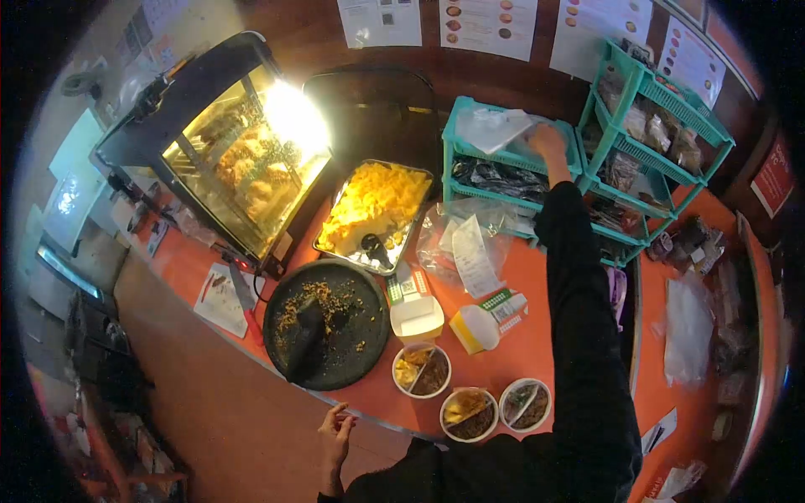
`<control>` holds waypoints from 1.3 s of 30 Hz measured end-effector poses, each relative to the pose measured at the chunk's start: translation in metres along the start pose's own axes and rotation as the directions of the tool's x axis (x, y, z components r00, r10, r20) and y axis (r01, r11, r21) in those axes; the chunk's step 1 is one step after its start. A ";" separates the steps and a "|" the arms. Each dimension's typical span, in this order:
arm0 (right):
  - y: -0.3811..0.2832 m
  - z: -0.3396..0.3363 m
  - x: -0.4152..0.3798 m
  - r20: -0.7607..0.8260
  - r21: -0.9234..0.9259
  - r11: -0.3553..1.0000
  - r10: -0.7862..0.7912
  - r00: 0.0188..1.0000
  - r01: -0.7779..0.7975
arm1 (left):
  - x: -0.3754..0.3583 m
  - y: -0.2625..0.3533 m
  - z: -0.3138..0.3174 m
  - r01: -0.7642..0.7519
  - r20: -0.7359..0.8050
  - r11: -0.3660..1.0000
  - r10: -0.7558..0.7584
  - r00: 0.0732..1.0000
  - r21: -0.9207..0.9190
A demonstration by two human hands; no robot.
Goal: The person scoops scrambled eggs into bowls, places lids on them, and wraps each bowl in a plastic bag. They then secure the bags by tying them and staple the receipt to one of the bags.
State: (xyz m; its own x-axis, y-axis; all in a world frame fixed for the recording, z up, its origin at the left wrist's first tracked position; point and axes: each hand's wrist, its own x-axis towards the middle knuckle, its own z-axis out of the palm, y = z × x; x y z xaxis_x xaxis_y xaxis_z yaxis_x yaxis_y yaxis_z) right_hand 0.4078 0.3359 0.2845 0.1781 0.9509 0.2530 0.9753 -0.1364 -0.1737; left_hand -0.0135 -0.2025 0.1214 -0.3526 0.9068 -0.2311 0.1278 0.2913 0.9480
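My right hand [547,144] reaches into the top tier of a teal plastic rack [463,122], beside white translucent sheets or bags [490,130]; its fingertips are too unclear to tell what they hold. My left hand [336,426] hangs empty off the counter's front edge, fingers apart. Three round bowls of divided food [422,371] [469,414] [526,405] stand near the front edge. Behind them are two open cardboard boxes [417,319] [475,328]. A clear bag with a paper receipt [475,257] lies below the rack.
A lit display warmer [243,159] stands at the left. Before it are a tray of yellow chips [369,210], a round dark board with crumbs [360,323] and a red-handled knife [253,325]. More teal racks [660,126] stand at the right.
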 end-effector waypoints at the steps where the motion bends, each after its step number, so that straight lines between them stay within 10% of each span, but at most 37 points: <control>1: 0.001 0.000 0.006 0.059 0.023 0.999 -0.048 0.997 0.046 | 0.006 0.001 0.000 0.036 0.004 0.999 -0.036 0.999 0.018; 7: 0.018 -0.020 -0.006 -0.017 -0.015 0.985 -0.174 0.985 0.174 | 0.069 0.038 0.040 -0.138 0.229 0.976 0.098 0.969 0.170; 10: 0.029 -0.032 -0.013 -0.043 0.104 0.979 -0.173 0.984 0.176 | 0.095 0.085 0.078 -0.453 0.368 0.874 0.368 0.854 0.177; 17: 0.028 -0.026 -0.007 -0.134 -0.043 0.940 -0.341 0.930 0.338 | 0.102 0.114 0.136 -0.592 0.570 0.806 0.475 0.670 0.024; 31: 0.008 -0.022 -0.010 -0.119 -0.278 0.915 -0.336 0.934 0.293 | 0.049 0.056 0.081 -0.203 0.540 0.978 0.150 0.828 0.039; 39: -0.002 -0.068 -0.054 -0.726 -0.025 0.933 -0.264 0.635 0.360 | 0.048 0.060 0.077 -0.340 0.489 0.940 0.279 0.826 0.039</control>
State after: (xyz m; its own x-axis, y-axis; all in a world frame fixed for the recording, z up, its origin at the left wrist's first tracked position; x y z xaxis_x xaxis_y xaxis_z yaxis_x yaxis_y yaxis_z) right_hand 0.4052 0.2662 0.3358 -0.0500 0.4384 0.8974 0.9770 0.2080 -0.0472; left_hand 0.0484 -0.1177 0.1501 0.1978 0.9797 -0.0338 0.2765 -0.0227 0.9607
